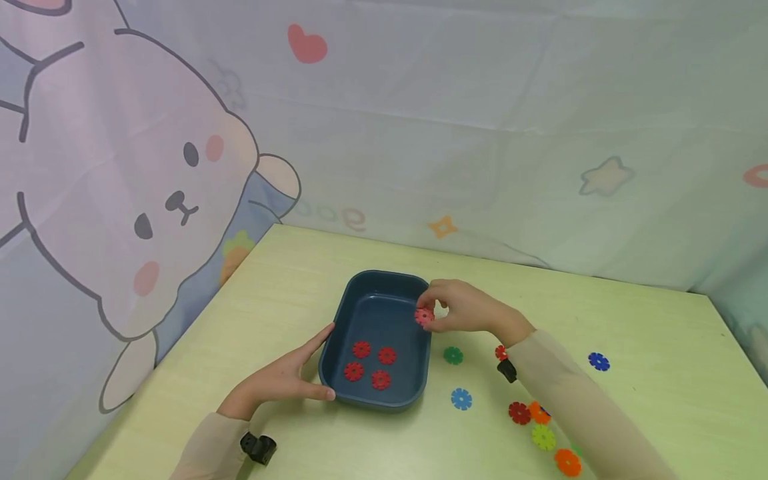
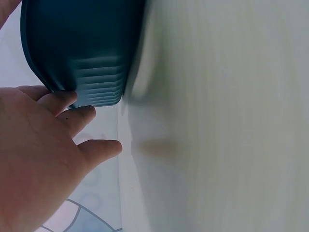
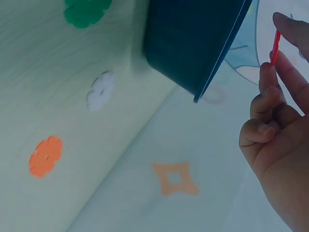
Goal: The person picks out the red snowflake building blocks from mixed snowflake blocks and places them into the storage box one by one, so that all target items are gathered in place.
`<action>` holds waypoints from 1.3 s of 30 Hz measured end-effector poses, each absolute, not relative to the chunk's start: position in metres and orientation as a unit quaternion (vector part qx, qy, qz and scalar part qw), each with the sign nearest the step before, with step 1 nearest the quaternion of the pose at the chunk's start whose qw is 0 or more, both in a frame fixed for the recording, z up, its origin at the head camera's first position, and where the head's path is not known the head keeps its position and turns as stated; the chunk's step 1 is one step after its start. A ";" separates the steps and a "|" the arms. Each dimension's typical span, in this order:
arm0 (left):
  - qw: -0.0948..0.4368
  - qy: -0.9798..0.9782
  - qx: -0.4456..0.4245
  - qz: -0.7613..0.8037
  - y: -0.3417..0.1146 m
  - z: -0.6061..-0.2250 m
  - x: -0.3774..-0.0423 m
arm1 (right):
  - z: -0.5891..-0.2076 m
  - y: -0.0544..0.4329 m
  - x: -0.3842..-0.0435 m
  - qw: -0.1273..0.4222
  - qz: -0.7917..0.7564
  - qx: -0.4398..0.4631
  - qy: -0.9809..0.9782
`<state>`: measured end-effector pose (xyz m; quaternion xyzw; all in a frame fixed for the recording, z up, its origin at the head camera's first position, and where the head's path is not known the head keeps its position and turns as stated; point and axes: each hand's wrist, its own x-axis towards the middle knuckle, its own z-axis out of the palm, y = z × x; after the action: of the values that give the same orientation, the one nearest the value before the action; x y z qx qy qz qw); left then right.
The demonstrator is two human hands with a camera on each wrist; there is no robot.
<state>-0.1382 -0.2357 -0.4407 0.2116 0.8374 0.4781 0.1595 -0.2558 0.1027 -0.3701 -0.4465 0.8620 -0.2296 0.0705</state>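
Observation:
My right hand (image 1: 465, 305) pinches a red notched plastic disc (image 1: 423, 316) between thumb and fingertips, over the right rim of a dark blue tray (image 1: 384, 323). In the right wrist view the disc (image 3: 275, 47) is seen edge-on, above the level of the tray's rim. Several matching red discs (image 1: 361, 349) lie flat on the tray floor, toward its near end. At the tray's left side, my left hand (image 1: 279, 381) is spread, fingers along the wall and thumb by the near left corner. The left wrist view shows the fingertips (image 2: 65, 99) against the tray's outside.
Right of the tray, loose discs lie on the pale table (image 1: 288, 267): green (image 1: 453, 355), light blue (image 1: 461, 399), dark red (image 1: 519, 413), yellow (image 1: 543, 437), orange (image 1: 567, 463) and blue (image 1: 599, 361). My right forearm covers part of them. A printed cloth (image 1: 420, 133) hangs behind the table.

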 end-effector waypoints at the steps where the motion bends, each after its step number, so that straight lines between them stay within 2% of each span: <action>1: 0.158 0.838 0.213 0.477 -0.236 -0.441 -0.138 | -0.370 0.099 -0.256 0.071 -0.230 -0.447 0.862; 20: 0.165 0.842 0.210 0.468 -0.239 -0.439 -0.136 | -0.387 0.037 -0.262 0.066 -0.219 -0.474 0.850; 39: 0.168 0.839 0.211 0.473 -0.239 -0.439 -0.136 | -0.411 0.013 -0.266 0.072 -0.213 -0.458 0.860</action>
<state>-0.1362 -0.2394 -0.4394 0.2114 0.8388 0.4729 0.1678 -0.2657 0.0125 -0.4115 -0.4581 0.8601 -0.2126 0.0721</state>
